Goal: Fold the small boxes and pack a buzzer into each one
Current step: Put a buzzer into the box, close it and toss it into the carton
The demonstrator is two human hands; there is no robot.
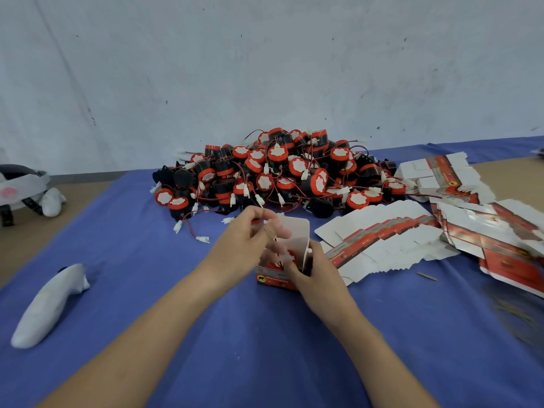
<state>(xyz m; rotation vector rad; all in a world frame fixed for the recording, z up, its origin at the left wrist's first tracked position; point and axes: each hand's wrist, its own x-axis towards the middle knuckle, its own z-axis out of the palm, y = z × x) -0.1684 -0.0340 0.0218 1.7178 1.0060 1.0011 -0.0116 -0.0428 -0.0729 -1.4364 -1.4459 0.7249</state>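
Box (275,279), cardboard — left hand (244,245), right hand (321,272) grip it; round buzzer (291,256) seemingly inside

On the blue cloth table cover (147,231) in front of me stands the small red-and-white cardboard box (275,279), my left hand (244,245) above it and my right hand (321,275) against its right side. Behind it lies the heap of red-and-black round plastic buzzers (279,172). The flat white-and-red cardboard box blanks (382,234) fan out to the right, and a white plastic handheld controller (50,301) lies far left.
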